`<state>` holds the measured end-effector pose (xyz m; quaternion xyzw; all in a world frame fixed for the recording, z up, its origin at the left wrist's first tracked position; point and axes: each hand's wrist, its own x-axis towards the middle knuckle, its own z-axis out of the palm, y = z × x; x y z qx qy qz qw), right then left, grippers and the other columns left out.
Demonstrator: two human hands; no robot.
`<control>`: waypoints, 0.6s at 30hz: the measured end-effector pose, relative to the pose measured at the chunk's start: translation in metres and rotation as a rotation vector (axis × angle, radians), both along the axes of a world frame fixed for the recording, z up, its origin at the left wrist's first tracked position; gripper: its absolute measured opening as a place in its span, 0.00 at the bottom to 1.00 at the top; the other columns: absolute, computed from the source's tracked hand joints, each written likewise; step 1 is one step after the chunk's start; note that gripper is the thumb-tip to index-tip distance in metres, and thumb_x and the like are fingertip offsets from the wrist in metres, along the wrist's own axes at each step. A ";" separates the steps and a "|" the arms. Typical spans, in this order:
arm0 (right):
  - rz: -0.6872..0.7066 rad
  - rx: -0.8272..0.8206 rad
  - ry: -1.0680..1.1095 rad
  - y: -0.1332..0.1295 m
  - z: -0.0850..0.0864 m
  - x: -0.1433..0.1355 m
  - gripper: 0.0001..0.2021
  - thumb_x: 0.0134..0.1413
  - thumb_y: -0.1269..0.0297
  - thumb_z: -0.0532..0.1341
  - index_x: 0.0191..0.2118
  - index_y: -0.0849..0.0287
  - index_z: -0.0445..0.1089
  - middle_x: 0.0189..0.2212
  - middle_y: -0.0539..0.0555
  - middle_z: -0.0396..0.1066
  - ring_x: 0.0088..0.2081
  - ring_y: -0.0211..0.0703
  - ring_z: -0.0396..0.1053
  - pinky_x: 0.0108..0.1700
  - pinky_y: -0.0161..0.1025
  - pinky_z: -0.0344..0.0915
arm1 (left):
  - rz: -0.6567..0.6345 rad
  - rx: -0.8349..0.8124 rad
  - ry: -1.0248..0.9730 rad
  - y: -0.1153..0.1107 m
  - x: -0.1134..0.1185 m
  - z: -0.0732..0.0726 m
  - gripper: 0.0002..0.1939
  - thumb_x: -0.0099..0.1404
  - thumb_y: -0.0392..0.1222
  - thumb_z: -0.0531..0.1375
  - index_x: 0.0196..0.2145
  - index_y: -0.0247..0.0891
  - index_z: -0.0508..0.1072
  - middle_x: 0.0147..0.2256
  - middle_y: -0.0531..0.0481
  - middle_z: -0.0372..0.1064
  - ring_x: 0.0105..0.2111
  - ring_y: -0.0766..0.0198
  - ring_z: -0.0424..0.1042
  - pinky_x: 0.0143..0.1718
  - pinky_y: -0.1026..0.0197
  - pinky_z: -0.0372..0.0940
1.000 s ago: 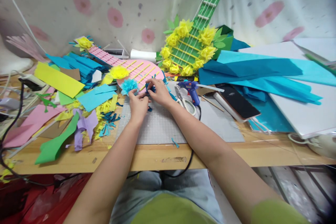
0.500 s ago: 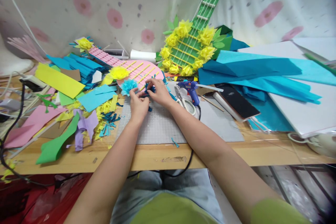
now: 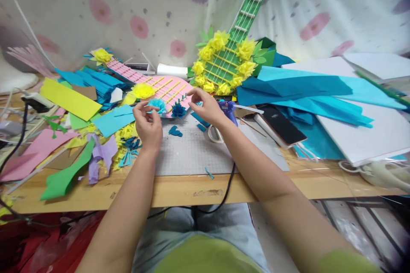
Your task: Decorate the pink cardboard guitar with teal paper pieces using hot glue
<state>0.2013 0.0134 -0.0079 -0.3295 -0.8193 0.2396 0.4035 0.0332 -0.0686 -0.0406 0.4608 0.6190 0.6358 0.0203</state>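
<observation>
A dark-blue fringed paper flower (image 3: 178, 110) is seated at the near edge of a pink guitar-shaped board (image 3: 175, 93). The right hand (image 3: 207, 106) is spread; the left hand (image 3: 149, 128) is loosely curled, fingertips parted.

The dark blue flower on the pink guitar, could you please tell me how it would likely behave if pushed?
The dark blue flower would probably crumple easily, as its frilly petals look like thin paper. It is likely light, being papery. Its spread petals might keep it from rolling on the pink guitar, though whether it is fixed there cannot be seen.
</observation>
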 end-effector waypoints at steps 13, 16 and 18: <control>-0.035 -0.233 -0.173 -0.016 -0.044 0.064 0.05 0.48 0.66 0.62 0.29 0.58 0.76 0.30 0.52 0.74 0.34 0.40 0.70 0.38 0.36 0.63 | -0.020 -0.726 0.355 -0.009 -0.007 -0.002 0.10 0.58 0.47 0.58 0.36 0.44 0.75 0.25 0.54 0.71 0.30 0.61 0.71 0.27 0.63 0.54; -0.062 -0.275 -0.157 -0.017 -0.044 0.062 0.05 0.47 0.67 0.63 0.29 0.56 0.77 0.30 0.52 0.76 0.33 0.40 0.71 0.37 0.36 0.64 | -0.047 -0.766 0.340 -0.004 -0.007 -0.010 0.12 0.58 0.48 0.58 0.38 0.44 0.75 0.26 0.53 0.72 0.31 0.60 0.72 0.26 0.62 0.55; -0.082 -0.296 -0.150 -0.018 -0.043 0.061 0.05 0.48 0.67 0.62 0.30 0.55 0.77 0.30 0.51 0.76 0.32 0.40 0.71 0.37 0.36 0.64 | -0.072 -0.781 0.315 0.000 -0.008 -0.015 0.13 0.57 0.48 0.58 0.39 0.44 0.76 0.27 0.52 0.73 0.31 0.60 0.72 0.26 0.62 0.55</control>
